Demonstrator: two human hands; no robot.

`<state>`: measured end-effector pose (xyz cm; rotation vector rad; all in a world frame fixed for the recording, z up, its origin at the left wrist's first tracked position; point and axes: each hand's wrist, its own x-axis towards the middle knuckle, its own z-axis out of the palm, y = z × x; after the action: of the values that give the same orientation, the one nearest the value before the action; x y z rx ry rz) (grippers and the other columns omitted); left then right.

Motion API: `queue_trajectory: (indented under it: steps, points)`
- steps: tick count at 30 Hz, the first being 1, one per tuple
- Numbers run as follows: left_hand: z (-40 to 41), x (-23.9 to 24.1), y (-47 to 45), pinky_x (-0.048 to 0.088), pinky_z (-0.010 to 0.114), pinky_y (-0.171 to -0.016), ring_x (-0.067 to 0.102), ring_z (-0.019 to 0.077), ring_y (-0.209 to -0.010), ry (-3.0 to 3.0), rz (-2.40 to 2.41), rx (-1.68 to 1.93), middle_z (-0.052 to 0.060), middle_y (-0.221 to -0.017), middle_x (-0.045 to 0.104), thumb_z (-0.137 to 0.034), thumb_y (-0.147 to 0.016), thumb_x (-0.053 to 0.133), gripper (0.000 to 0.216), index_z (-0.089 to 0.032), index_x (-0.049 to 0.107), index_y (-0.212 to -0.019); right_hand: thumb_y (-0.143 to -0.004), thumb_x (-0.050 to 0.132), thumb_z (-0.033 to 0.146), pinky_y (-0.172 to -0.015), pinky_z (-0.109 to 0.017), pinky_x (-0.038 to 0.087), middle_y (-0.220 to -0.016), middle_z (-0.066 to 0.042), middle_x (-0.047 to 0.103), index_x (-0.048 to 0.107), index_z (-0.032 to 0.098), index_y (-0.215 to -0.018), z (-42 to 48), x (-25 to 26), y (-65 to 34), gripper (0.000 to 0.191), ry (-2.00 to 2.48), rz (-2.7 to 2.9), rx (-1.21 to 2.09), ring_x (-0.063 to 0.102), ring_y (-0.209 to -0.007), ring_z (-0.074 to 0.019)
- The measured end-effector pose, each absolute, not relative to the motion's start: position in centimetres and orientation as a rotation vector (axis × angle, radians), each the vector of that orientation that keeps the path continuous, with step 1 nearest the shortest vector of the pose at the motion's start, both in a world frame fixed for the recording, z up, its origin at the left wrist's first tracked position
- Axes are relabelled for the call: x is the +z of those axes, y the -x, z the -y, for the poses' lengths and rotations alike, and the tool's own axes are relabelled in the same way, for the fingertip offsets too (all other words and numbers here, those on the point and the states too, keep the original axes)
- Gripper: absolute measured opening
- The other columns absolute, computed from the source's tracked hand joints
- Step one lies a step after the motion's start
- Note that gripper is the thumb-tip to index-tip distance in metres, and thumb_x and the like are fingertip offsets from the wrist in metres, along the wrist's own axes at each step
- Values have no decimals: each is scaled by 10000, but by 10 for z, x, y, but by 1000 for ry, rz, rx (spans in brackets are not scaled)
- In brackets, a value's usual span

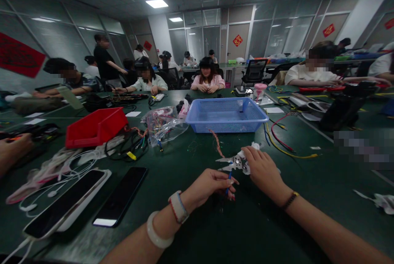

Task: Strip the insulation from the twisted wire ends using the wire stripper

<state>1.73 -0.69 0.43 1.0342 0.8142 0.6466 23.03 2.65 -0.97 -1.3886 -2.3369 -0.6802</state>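
My left hand (212,184) is closed, pinching a short blue wire (229,178) that points up at the tool. Wire stripping pliers (236,162) are gripped in my right hand (261,169), with white wrapping (246,167) around their handles. Their serrated jaws stand apart and face left. The top of the blue wire meets the lower jaw; whether it sits inside a notch is too small to tell. Just beyond the upper jaw, a twisted copper-coloured strand (217,144) lies on the green table (184,231).
A blue mesh basket (227,126) stands ahead, beside a clear plastic bag (166,126) and a red bin (95,128). Two phones (121,196) and white earphones (53,193) lie left. Yellow and red cables (286,147) lie right. Another person's hand (15,149) shows at far left.
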Motion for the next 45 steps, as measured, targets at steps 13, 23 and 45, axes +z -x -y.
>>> queue_trajectory:
  steps: [13, 23, 45]
  points:
    - [5, 1, -15, 493, 256, -656, 645, 126, -626, -1061, -807, 611, 48, -734, 686, -300, -724, 757, 307, -83, 719, -938, -854, 471, 102, -733, -356, 325, -886, -96, 615, 619, 137, -974, -29, -3, -234, 194, 1386, 2375, -738, 489, -798, -231]
    - [5, 1, -13, 489, 264, -668, 643, 129, -632, -1122, -799, 593, 57, -746, 693, -310, -737, 745, 316, -81, 719, -954, -836, 511, 126, -719, -337, 299, -819, -75, 602, 605, 153, -867, -31, 1, -240, 103, 1323, 2357, -710, 486, -760, -208]
    - [7, 5, -15, 480, 266, -669, 628, 123, -622, -1103, -779, 606, 49, -735, 679, -333, -722, 749, 346, -81, 714, -955, -793, 553, 117, -748, -334, 334, -936, -53, 666, 650, 212, -1032, -29, 4, -250, 275, 1351, 2354, -553, 507, -838, -214]
